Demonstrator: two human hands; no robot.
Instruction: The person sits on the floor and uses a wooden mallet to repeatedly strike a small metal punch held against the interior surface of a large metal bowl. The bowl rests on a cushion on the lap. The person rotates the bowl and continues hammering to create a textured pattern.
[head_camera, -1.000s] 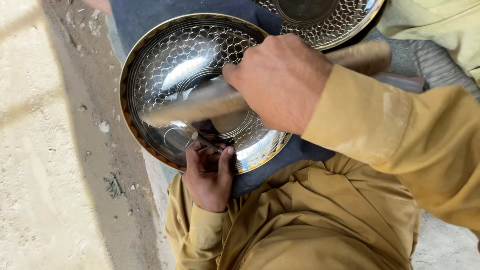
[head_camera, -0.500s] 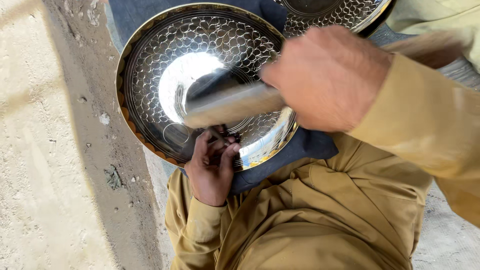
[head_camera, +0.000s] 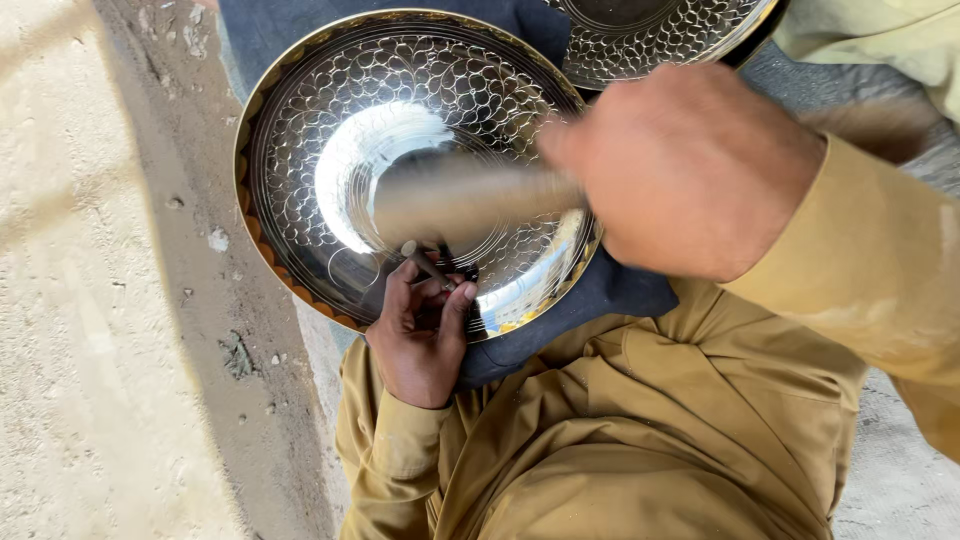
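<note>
A round shiny metal plate with an engraved scale pattern lies on a dark blue cloth over my lap. My left hand pinches a small metal punch against the plate's near rim. My right hand is raised above the plate, closed on a wooden mallet that is blurred with motion; its head hangs over the plate's middle, just above the punch.
A second engraved metal plate lies at the top, partly out of view. Rough concrete ground with small stones runs along the left. My mustard-yellow clothing fills the lower right.
The mallet's head has swung right and upward across the plate, with my right hand lifting toward the upper right. My left hand stays at the near rim with the punch.
</note>
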